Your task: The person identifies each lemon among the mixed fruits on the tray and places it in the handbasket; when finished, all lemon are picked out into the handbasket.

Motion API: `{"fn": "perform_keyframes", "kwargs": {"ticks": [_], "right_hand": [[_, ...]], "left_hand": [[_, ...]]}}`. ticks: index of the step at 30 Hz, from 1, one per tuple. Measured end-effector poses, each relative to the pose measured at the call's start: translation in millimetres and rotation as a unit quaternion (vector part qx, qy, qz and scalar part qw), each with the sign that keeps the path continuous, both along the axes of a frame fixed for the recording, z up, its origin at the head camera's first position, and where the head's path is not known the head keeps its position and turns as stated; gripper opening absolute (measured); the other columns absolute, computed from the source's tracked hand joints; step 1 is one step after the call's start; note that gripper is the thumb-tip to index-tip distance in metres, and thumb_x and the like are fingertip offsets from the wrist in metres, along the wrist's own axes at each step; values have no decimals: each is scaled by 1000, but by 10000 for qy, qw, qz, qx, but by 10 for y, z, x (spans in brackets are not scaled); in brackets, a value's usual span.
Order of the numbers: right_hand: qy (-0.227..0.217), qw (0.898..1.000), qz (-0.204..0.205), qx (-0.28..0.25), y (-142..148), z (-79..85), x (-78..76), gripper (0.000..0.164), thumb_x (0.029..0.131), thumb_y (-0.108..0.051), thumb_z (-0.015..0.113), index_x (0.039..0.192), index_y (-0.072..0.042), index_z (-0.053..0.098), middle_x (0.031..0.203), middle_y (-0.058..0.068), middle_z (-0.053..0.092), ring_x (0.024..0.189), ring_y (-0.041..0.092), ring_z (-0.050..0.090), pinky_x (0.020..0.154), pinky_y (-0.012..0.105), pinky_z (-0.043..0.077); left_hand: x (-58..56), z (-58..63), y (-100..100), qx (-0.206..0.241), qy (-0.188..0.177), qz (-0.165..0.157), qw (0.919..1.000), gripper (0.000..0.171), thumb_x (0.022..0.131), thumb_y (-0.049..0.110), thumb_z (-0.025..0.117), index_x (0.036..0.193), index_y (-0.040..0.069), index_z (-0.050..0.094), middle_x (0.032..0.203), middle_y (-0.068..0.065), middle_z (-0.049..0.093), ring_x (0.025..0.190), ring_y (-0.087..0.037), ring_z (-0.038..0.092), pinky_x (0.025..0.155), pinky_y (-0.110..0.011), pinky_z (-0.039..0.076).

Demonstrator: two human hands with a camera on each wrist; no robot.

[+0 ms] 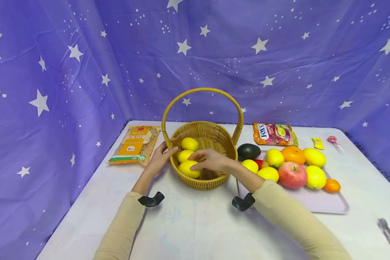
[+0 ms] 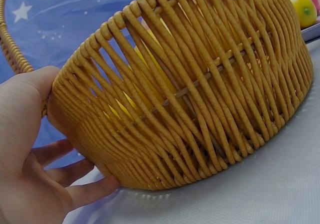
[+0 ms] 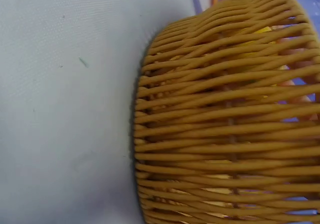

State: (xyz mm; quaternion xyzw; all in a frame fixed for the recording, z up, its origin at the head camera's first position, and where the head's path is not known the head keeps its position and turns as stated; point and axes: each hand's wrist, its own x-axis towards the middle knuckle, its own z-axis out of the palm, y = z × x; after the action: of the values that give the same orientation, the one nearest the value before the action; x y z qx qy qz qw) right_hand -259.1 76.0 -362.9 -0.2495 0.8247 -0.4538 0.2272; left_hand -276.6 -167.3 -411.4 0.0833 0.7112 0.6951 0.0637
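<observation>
A round wicker basket [image 1: 203, 185] with a tall arched handle stands on the table. Three lemons lie in its left part: a rear lemon [image 1: 189, 144], a middle lemon [image 1: 184, 156] and a front lemon [image 1: 189, 169]. My left hand [image 1: 158, 157] holds the basket at its left side, thumb over the rim; the left wrist view shows its fingers [image 2: 95, 190] against the outer wall. Inside the basket, my right hand [image 1: 212, 160] has its curled fingers and thumb at the front lemon. The basket wall mostly hides this hand in the right wrist view.
Right of the basket, a pale tray [image 1: 331, 206] bears several fruits, including an apple [image 1: 292, 175] and an orange [image 1: 293, 155]. An avocado [image 1: 248, 151] lies at its left corner. A grain bag [image 1: 136, 145] lies left, a candy bag [image 1: 275, 134] behind the tray, a lollipop [image 1: 332, 139] farther right.
</observation>
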Motion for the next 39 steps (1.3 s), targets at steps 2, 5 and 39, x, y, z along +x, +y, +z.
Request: {"fn": "perform_keyframes", "kwargs": {"ticks": [2, 5, 39], "right_hand": [[-48, 9998, -199, -35, -33, -30, -7, 39, 87, -24, 75, 122, -11, 66, 120, 4, 62, 112, 23, 53, 93, 37, 47], [-212, 9990, -368, -106, -60, -71, -26, 38, 86, -21, 75, 121, -8, 66, 117, 6, 62, 109, 23, 55, 92, 37, 48], [-574, 9969, 465, -253, 1386, 476, -251, 55, 93, -17, 67, 142, -4, 45, 141, 18, 47, 128, 35, 44, 104, 42, 40]], "left_hand": [[28, 37, 9, 19, -22, -38, 10000, 54, 100, 17, 55, 149, 4, 33, 150, -21, 30, 126, -43, 43, 86, -44, 53], [92, 124, 31, 0, -24, -81, 10000, 55, 101, 15, 54, 149, 1, 31, 150, -24, 29, 125, -43, 44, 86, -44, 53], [113, 151, 16, -63, 70, -60, 9999, 54, 101, 17, 54, 148, 3, 34, 150, -23, 30, 123, -44, 45, 83, -40, 55]]}}
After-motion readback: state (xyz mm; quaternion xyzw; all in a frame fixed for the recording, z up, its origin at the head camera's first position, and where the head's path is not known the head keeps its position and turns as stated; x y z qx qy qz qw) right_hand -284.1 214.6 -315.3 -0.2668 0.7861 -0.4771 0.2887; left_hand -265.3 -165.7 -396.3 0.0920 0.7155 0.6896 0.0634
